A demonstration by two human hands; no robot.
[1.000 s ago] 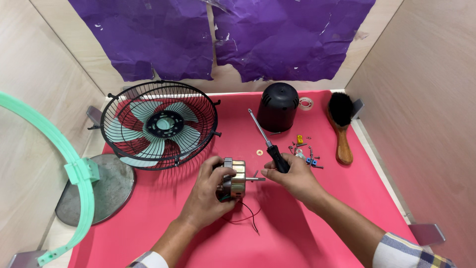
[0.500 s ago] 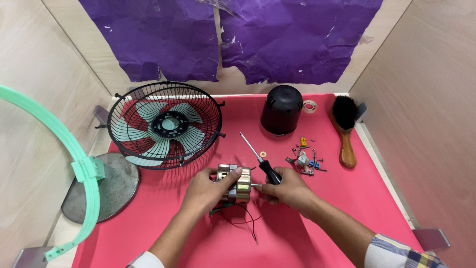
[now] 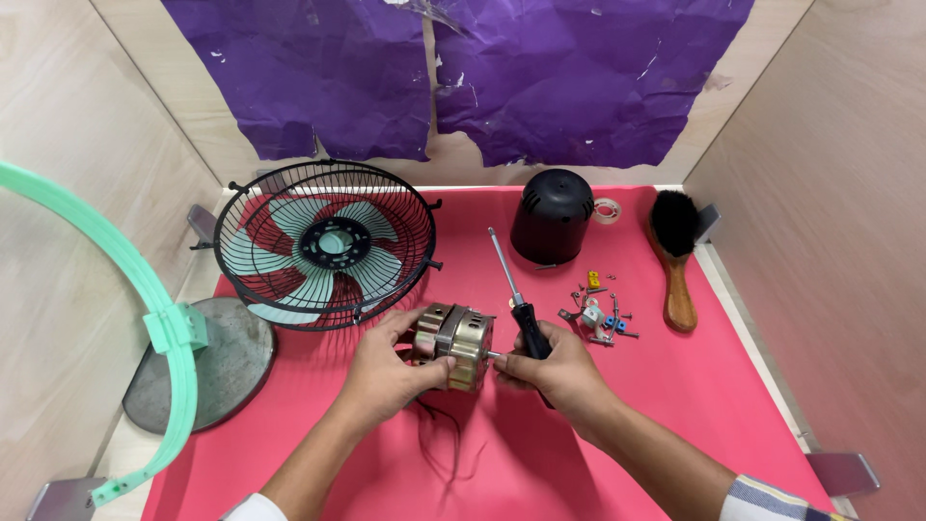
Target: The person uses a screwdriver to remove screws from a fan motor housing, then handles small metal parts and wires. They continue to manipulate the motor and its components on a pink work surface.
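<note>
My left hand [image 3: 381, 374] grips the left side of a brass-coloured fan motor [image 3: 458, 340] held just above the pink mat [image 3: 714, 386], with black wires trailing below it. My right hand [image 3: 552, 371] holds a black-handled screwdriver [image 3: 516, 299], its shaft pointing up and away, while its fingertips touch the motor's shaft at the right. Both hands meet at the motor near the mat's middle.
A black wire fan grille [image 3: 323, 246] with pale blades lies at the left. A black motor cover [image 3: 552, 217], tape roll [image 3: 606, 209], wooden brush [image 3: 675, 256] and several loose screws and small parts [image 3: 598, 314] lie at the back right. A green ring [image 3: 116, 280] and grey base [image 3: 198, 362] stand left.
The motor has been turned in my hands, with its shaft now pointing right to my right hand's fingertips. The screwdriver has come in closer to the motor. The view has shifted slightly.
</note>
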